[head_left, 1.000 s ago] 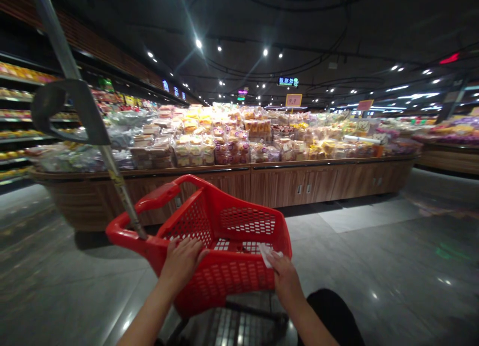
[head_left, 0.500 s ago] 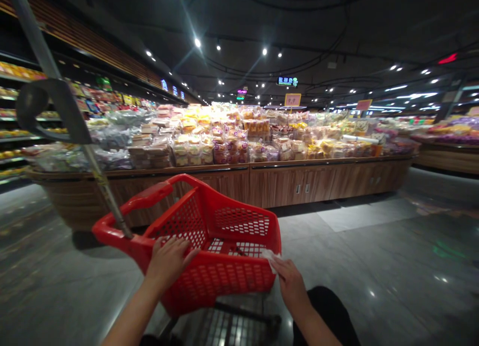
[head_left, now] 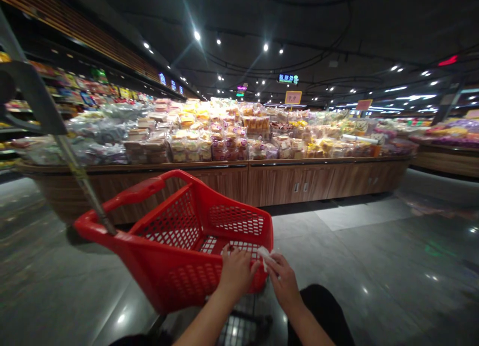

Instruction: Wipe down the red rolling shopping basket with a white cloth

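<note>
A red plastic shopping cart (head_left: 157, 271) with perforated walls stands in front of me, and its basket shows nothing inside. My left hand (head_left: 236, 273) grips the near top rim toward the cart's right end, its fingers hooked over the edge. In my right hand (head_left: 283, 281) a crumpled white tissue (head_left: 264, 254) is pinched between thumb and fingers, close to the cart's right corner. A grey pole with a dark plastic bracket (head_left: 43, 96) rises from the cart's left side, near its red push handle (head_left: 138, 190).
Behind the cart runs a long wood-panelled display counter (head_left: 292, 183) heaped with bagged baked goods (head_left: 190, 146). Stocked shelves (head_left: 67, 91) line the left. Another display (head_left: 445, 159) stands at far right. Grey tiled floor (head_left: 359, 256) spreads to the right.
My left hand has slid right along the cart's near rim, toward my right hand. The cart appears slightly farther left in view. The tissue stays in my right hand.
</note>
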Demonstrator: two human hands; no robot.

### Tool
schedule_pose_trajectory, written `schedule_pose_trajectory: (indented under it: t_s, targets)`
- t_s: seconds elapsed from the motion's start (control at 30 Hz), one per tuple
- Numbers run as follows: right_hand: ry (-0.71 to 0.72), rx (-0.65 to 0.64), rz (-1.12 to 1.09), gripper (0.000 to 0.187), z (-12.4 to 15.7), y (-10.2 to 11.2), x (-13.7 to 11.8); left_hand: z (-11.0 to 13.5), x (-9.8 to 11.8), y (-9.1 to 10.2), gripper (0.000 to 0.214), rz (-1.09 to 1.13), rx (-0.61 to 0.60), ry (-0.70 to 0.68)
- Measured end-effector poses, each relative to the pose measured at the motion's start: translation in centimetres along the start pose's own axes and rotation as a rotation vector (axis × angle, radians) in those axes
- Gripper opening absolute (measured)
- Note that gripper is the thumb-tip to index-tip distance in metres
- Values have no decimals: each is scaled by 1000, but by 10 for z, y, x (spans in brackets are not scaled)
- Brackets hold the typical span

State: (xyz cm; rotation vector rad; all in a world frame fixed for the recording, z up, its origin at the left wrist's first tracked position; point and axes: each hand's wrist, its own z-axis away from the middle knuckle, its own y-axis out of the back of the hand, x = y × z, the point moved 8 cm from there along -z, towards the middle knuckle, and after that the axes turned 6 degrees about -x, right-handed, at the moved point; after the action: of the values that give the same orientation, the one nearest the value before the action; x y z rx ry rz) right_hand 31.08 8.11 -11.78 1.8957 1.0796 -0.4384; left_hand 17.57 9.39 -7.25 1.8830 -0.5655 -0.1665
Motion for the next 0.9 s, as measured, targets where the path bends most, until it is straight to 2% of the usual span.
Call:
schedule_pose_trajectory:
  t_s: [0.1,0.2,0.27,0.4,0.47,0.67,0.9]
  targets:
    - [-36,33,-41,24,-8,2,10,1,1,-8,26,3,-13,4]
    - [-143,114,-16,23,-20,17,28,4,-4,-7,22,8,-15,0]
    - [-176,134,-9,23,-21,20,29,6,-7,-6,22,4,-20,4]
    - [-65,-12,-91,20,-9,1,4,11,-11,-6,23,-6,-48,0]
    - [-34,-44,-111,20,-7,-4,-3,13,-13,-4,21,2,-55,-10]
    - [-131,69,-60,18,-27,3,9,21,-20,-1,20,24,-62,-11]
    - [-119,-105,-29,13,-9,-18,-8,27,-27,0,19,27,-51,-33]
